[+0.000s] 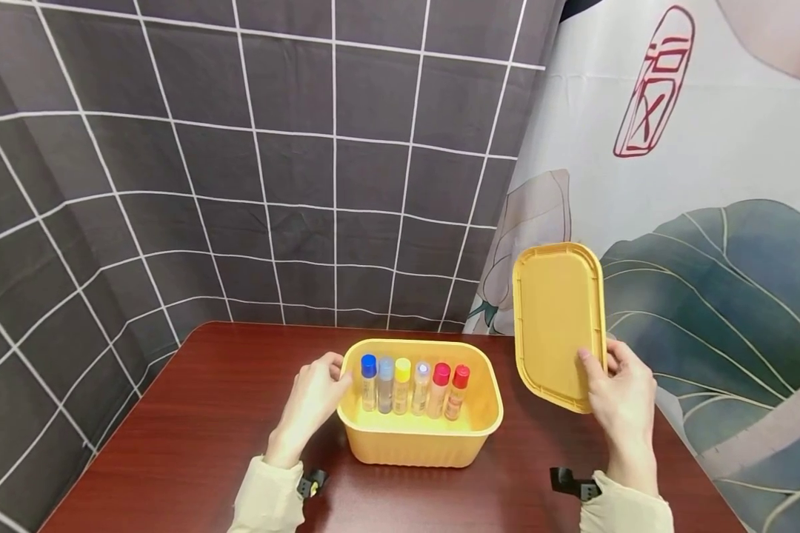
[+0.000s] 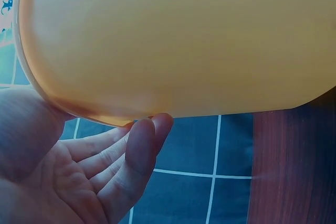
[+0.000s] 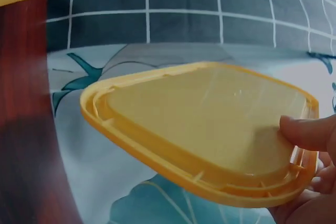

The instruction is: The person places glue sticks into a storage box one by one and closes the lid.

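Observation:
A yellow plastic box (image 1: 413,448) stands uncovered on the table, its rounded rim facing up. Inside it, several small clear bottles (image 1: 401,389) stand in a row, with blue, yellow, whitish and red caps. At the box's left end my left hand (image 1: 311,403) grips the rim, thumb at the edge; the left wrist view shows its fingers (image 2: 140,150) against the outer wall. Off to the right, my right hand (image 1: 620,392) holds a yellow lid (image 1: 556,326) upright by its lower right edge. The thumb lies on the lid's ribbed inner face in the right wrist view.
The dark red wooden table (image 1: 240,370) ends at the back against a dark cloth (image 1: 293,178) with a white grid. On the right hangs a pale cloth (image 1: 593,148) with painted leaves. Black camera mounts (image 1: 576,485) sit at both wrists.

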Motion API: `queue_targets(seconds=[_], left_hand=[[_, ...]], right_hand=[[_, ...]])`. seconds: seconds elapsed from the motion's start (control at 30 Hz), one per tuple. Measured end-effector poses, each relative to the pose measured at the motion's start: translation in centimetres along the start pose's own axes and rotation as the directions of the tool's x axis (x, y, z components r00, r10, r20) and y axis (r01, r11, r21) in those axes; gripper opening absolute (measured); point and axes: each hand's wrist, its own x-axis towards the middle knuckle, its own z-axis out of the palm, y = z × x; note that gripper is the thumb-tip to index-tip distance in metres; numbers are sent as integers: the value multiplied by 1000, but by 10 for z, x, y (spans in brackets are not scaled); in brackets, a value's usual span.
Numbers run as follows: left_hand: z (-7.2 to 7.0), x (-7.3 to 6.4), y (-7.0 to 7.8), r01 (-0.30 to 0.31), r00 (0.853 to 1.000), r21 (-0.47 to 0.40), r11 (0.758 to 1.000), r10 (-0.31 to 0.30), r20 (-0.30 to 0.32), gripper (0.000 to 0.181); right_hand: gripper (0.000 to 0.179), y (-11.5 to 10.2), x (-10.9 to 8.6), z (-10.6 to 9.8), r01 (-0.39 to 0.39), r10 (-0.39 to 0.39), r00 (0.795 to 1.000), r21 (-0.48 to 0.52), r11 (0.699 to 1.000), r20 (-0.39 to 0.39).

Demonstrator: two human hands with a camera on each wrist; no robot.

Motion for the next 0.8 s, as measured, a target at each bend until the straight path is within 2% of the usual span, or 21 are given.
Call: queue_targets(seconds=[0.07,0.13,0.23,0.33,0.47,0.57,0.7,0.8], left_hand=[[-1,0,0,-2,1000,2,1000,2,-7,19],[-1,0,1,-2,1000,5,1000,2,-11,18],[-1,0,1,-2,1000,5,1000,2,-13,18],[2,1,2,-5,1000,-7,1000,5,-10,17],[4,2,3,-15,1000,-16,1000,15,-9,17],[3,1,0,-3,1000,-3,1000,3,-14,17],[3,2,-5,-1,1000,7,1000,1,-27,18],[3,2,-7,-13,999,1,1000,13,-39,17]], right_hand=[[28,-5,-3,4,67,-67,997,-3,998,-49],[26,-8,-8,8,137,-137,985,-8,991,-108],[24,-10,-16,15,222,-220,960,-8,975,-175],[24,-12,-21,21,314,-307,929,3,949,-206],[25,-17,-26,28,445,-432,876,18,895,-215],[27,-22,-30,35,529,-517,835,13,849,-186],[32,-28,-36,40,606,-600,789,1,796,-133],[38,-31,-38,43,647,-640,755,7,762,-141]])
